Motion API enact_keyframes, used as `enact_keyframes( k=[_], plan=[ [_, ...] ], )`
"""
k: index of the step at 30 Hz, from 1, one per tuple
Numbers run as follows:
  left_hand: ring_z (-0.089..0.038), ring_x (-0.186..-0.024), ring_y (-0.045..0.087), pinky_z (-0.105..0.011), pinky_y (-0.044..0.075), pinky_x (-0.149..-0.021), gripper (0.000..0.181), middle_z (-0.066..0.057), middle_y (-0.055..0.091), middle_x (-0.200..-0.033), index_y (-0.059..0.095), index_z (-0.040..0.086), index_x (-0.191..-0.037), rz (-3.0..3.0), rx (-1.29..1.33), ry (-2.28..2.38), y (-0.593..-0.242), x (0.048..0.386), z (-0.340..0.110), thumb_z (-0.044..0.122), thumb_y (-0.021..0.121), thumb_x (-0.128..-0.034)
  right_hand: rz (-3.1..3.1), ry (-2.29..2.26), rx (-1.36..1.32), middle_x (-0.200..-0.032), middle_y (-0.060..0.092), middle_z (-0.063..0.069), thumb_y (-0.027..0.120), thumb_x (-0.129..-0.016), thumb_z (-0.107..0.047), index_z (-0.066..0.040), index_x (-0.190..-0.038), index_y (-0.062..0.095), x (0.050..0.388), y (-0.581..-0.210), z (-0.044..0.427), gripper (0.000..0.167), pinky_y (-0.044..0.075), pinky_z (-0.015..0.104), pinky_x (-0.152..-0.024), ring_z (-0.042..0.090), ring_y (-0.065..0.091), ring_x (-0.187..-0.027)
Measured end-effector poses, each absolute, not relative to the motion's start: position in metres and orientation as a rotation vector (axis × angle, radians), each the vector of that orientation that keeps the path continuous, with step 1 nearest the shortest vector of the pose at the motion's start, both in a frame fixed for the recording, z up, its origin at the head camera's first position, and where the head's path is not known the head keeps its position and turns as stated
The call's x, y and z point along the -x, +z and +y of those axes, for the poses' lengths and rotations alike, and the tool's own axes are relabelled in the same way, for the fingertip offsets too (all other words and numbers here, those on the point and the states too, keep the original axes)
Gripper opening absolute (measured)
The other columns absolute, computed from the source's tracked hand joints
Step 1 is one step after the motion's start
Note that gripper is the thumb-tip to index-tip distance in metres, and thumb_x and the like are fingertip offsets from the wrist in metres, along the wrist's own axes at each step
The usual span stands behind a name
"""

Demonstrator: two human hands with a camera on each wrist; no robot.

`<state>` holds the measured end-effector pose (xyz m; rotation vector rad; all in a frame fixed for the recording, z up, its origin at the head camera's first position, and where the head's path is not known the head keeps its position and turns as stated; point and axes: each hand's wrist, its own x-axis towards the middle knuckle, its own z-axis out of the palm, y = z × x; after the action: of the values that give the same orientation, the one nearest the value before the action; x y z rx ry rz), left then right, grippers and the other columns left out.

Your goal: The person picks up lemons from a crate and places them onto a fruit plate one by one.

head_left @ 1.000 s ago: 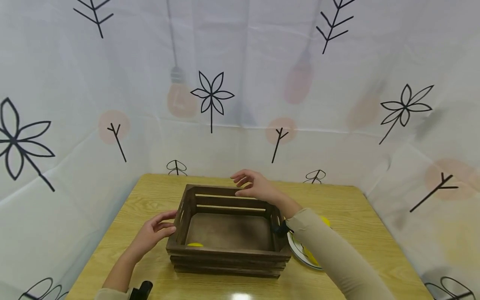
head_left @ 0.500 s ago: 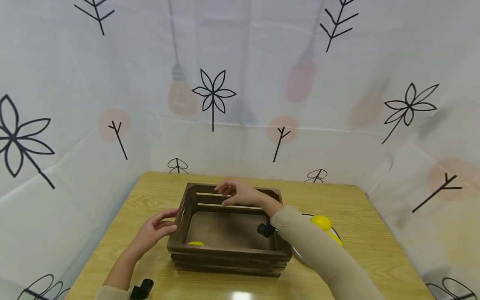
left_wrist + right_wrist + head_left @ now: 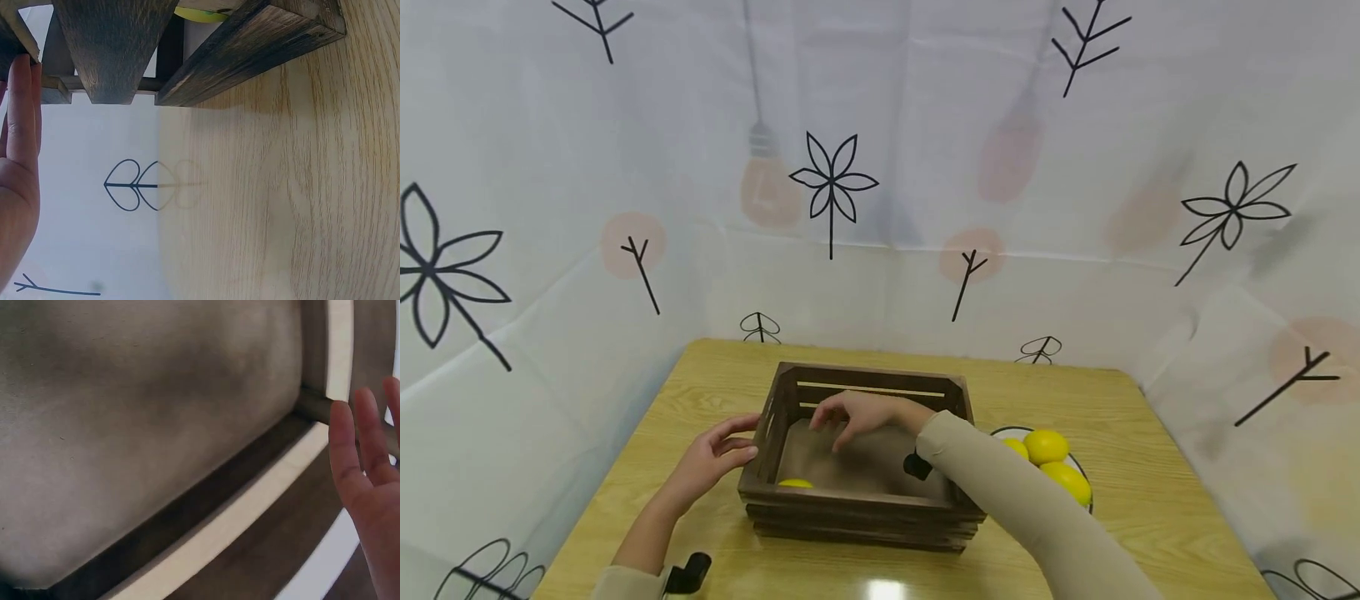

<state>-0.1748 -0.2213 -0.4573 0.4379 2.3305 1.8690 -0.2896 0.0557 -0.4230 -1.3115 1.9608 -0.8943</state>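
A dark brown wooden slatted crate (image 3: 861,512) stands on the table. My left hand (image 3: 709,462) touches the crate's left end with its fingertips; in the left wrist view, straight fingers (image 3: 22,106) lie against a slat. My right hand (image 3: 859,414) hovers inside the crate over its floor, fingers bent a little downward and holding nothing. The right wrist view has its fingers (image 3: 342,444) spread near the slats. A yellow lemon (image 3: 795,483) lies in the crate's front left corner, mostly hidden by the front wall.
Right of the crate, several lemons (image 3: 1046,447) sit on a white plate (image 3: 1009,432) with a dark rim, partly covered by my right sleeve (image 3: 1022,492). A patterned white cloth (image 3: 880,283) hangs behind the wooden table (image 3: 1120,433).
From above the crate's back rim, my right hand has moved left and down into the crate. More of the plate and lemons has come into sight. The left hand stays at the crate's end.
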Motion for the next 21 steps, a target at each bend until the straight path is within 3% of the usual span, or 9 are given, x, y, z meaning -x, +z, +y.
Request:
enact_keyframes(
  k=[5,12,21],
  plan=[
    [-0.011,-0.106,0.056,-0.029,0.048,-0.083,0.051,-0.019,0.042,-0.135,0.043,0.004,-0.137,2.320,-0.437,1.875,-0.457,0.174,-0.221,0.014,0.062,-0.0910,1.919,-0.801,1.290,-0.119,0.056,0.015,0.069,-0.080,0.007,0.005,-0.117,0.056,0.286,-0.430,0.045,0.039,0.045,0.036,-0.090,0.038,0.050,-0.111],
    [-0.010,-0.107,0.055,-0.029,0.047,-0.084,0.051,-0.016,0.042,-0.137,0.044,0.008,-0.137,2.309,-0.447,1.876,-0.455,0.175,-0.217,0.017,0.062,-0.0907,1.972,-0.628,1.247,-0.115,0.058,0.007,0.074,-0.076,0.004,-0.003,-0.117,0.060,0.283,-0.447,0.032,0.044,0.045,0.020,-0.083,0.021,0.053,-0.106],
    [-0.012,-0.107,0.055,-0.028,0.047,-0.084,0.051,-0.015,0.043,-0.135,0.045,0.008,-0.137,2.323,-0.386,1.869,-0.456,0.173,-0.218,0.016,0.063,-0.0902,1.842,-0.577,1.186,-0.111,0.058,0.009,0.066,-0.081,0.010,0.001,-0.122,0.054,0.271,-0.462,0.016,0.044,0.045,0.019,-0.083,0.012,0.056,-0.100]
  ],
)
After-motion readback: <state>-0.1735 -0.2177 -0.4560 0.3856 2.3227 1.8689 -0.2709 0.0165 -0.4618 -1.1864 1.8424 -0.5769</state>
